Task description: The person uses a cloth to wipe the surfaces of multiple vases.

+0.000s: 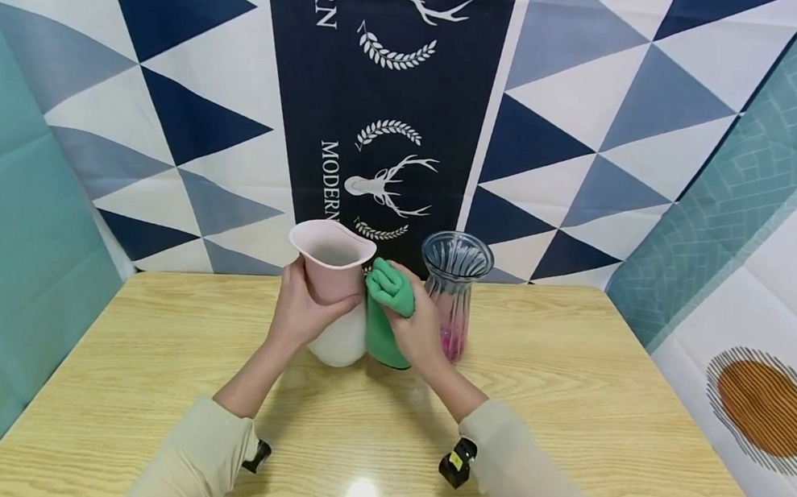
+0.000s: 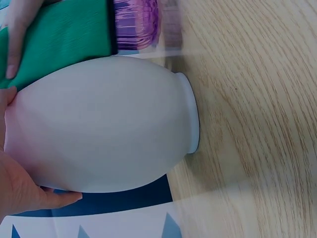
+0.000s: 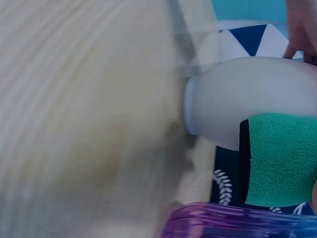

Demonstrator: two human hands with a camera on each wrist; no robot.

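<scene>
"Pink-and-white vase [image 1: 332,284], upright just left of centre in the head view, flared rim towards the top: who has it?"

"The left hand [image 1: 299,311]. Its thumb and fingers are spread wide and curve round the pink neck, thumb across the near side."

"And the right hand [image 1: 421,330]?"

"Bent tightly round a green cloth [image 1: 383,338], bunched at the top, with a flat flap hanging below, up against the vase's right side."

"Does the white base touch the wooden table [image 1: 558,395]?"

"I can't tell. In the left wrist view the pale foot ring points right, with bare wood grain beyond it."

"What's next to the cloth, right of centre?"

"A ribbed glass vase [image 1: 454,287], blue at its flared top and pink lower down, partly behind the right hand."

"And behind everything?"

"A patterned backdrop [image 1: 194,41] with navy triangles, filling the upper frame."
</scene>
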